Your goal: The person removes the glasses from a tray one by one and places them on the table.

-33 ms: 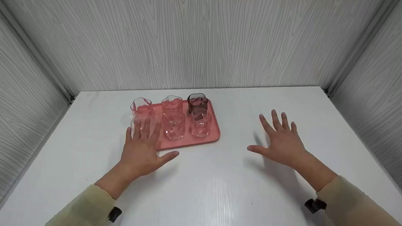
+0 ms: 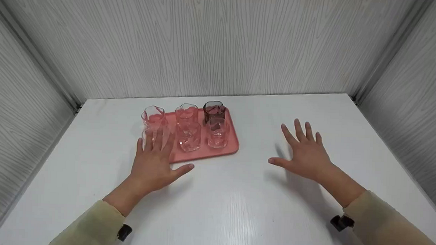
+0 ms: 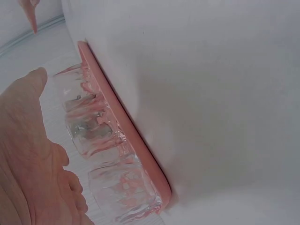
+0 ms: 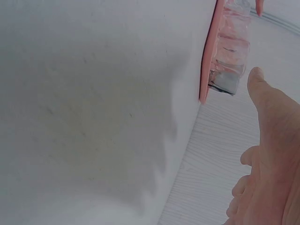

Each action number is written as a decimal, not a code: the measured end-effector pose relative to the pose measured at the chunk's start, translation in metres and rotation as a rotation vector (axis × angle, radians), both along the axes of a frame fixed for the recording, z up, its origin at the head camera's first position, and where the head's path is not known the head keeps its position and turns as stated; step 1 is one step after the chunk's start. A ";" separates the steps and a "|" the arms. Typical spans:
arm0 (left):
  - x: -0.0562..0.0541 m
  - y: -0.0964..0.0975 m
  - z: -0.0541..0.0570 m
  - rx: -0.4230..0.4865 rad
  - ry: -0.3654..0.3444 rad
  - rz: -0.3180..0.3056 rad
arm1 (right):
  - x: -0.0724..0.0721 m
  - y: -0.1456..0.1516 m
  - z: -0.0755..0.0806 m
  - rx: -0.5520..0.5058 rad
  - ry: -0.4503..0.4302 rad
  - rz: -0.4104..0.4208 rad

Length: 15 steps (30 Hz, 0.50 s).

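Note:
A pink tray (image 2: pixel 202 155) bears several drinking glasses in two rows. In the back row stand a clear glass (image 2: pixel 153 114), another clear glass (image 2: pixel 186 113) and a dark grey glass (image 2: pixel 214 108). Two clear glasses, one in the middle (image 2: pixel 189 137) and one on the right (image 2: pixel 217 137), make up part of the front row. My left hand (image 2: pixel 151 169) hovers with spread fingers over the tray's near left corner, partly hiding the front left glass (image 2: pixel 148 135). Over the table to the tray's right, my right hand (image 2: pixel 308 156) has its fingers spread and holds nothing.
The white table (image 2: pixel 233 204) runs back to a grey wood-grain panel (image 2: pixel 221 45). Similar panels stand along the left side (image 2: pixel 17 91) and right side (image 2: pixel 414 83). A small black piece (image 2: pixel 124 232) sits at the left sleeve, another (image 2: pixel 342 223) at the right.

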<state>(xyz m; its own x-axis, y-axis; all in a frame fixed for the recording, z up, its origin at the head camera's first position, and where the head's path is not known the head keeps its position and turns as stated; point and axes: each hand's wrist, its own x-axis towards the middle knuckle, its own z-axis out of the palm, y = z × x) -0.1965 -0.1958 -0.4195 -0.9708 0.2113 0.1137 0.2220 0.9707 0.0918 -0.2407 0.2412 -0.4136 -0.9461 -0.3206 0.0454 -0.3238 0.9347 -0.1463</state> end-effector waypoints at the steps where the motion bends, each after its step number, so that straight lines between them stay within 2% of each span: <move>1: 0.000 0.000 0.000 -0.003 -0.001 0.002 | 0.000 0.000 0.000 0.000 -0.001 0.000; 10: 0.003 -0.005 0.006 -0.021 -0.012 0.011 | -0.001 -0.006 0.002 0.017 -0.009 0.009; 15: 0.005 -0.017 0.011 -0.029 0.019 0.021 | -0.005 -0.017 0.003 0.007 -0.019 0.030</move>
